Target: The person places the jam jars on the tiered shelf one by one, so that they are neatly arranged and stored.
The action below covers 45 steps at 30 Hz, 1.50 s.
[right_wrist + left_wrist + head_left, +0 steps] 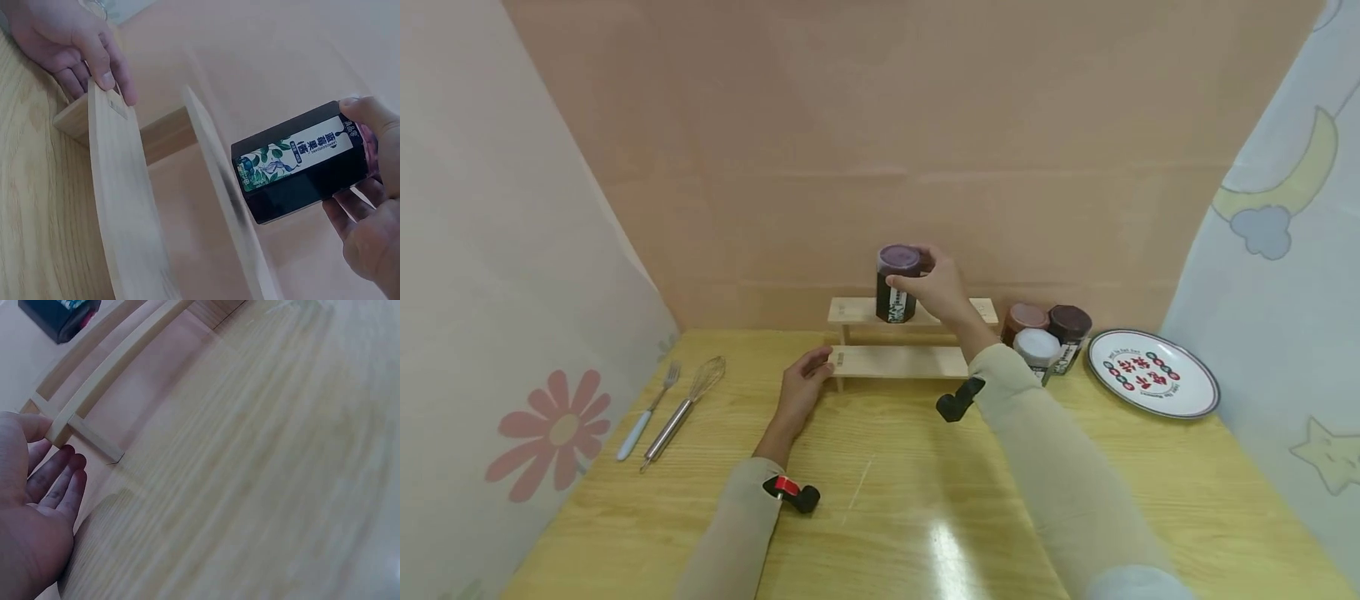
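Note:
My right hand (943, 287) grips a dark hexagonal jar (300, 161) near its purple lid (899, 257), thumb on one side and fingers on the other. The jar's label shows blueberries and green leaves, and its base is close over the upper shelf (859, 309) of a two-tier pale wooden rack (898, 362). At the rack's left end, my left hand (802, 388) pinches the end of the lower shelf (125, 181), its thumb on the board's top. In the left wrist view, that hand's fingers (53, 478) curl beside the shelf end.
Three more jars, with brown (1028, 316), white (1037, 343) and dark lids (1070, 320), stand just right of the rack. Farther right lies a white plate (1195, 385) with red lettering. A fork (647, 412) and a whisk (683, 410) lie at the left.

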Motion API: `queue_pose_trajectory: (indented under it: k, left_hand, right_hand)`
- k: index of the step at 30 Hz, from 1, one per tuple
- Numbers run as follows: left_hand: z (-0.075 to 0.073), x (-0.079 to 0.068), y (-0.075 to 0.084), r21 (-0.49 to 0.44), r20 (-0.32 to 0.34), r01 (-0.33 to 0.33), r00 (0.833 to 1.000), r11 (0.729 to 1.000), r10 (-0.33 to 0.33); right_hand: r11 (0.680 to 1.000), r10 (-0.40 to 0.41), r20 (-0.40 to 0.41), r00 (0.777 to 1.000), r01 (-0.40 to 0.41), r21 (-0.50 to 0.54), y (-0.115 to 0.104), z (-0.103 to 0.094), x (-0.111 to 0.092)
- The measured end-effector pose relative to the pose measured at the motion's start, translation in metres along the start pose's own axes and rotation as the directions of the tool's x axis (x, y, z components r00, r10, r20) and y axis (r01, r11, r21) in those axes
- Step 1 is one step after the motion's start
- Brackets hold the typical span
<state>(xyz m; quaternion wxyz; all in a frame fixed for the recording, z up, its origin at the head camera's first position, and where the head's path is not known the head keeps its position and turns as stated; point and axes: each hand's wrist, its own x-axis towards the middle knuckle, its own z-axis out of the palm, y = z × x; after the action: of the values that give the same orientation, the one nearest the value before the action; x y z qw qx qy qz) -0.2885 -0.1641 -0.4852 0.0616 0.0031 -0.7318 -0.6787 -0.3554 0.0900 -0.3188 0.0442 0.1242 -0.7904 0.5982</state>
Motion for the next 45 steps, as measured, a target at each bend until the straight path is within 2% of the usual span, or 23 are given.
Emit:
queue_pose_trajectory:
  k: [7, 16, 23, 24, 28, 36, 45]
  left_hand:
    - [0.003, 0.000, -0.002, -0.001, -0.001, -0.008, 1.000, 1.000, 0.008]
    - [0.004, -0.001, -0.002, 0.022, -0.015, -0.007, 1.000, 1.000, 0.008]
    - [-0.002, -0.004, 0.000, 0.005, 0.055, 0.024, 0.998, 1.000, -0.024]
    - [-0.003, -0.006, 0.004, 0.005, 0.064, 0.031, 0.997, 1.000, -0.031]
    - [-0.004, -0.006, 0.007, 0.010, 0.075, 0.046, 0.996, 0.999, -0.046]
    - [-0.001, -0.005, 0.002, 0.004, 0.044, -0.001, 0.999, 1.000, 0.001]
    - [-0.001, -0.005, 0.000, 0.020, 0.020, -0.006, 1.000, 1.000, 0.005]
  right_hand:
    - [1.000, 0.017, -0.021, 1.000, -0.018, -0.018, 0.003, 0.017, 0.008]
    - [1.000, 0.012, -0.029, 1.000, -0.013, -0.020, 0.002, 0.022, 0.009]
    - [0.999, 0.035, -0.040, 0.999, -0.036, -0.029, 0.004, 0.026, 0.012]
    - [0.999, 0.037, -0.041, 0.998, -0.038, -0.028, 0.004, 0.027, 0.012]
    - [0.999, 0.035, -0.044, 0.998, -0.036, -0.034, 0.004, 0.030, 0.012]
    - [0.999, 0.018, -0.045, 0.999, -0.019, -0.032, 0.003, 0.029, 0.012]
    - [0.999, -0.015, -0.027, 1.000, 0.014, -0.038, 0.005, 0.030, 0.007]
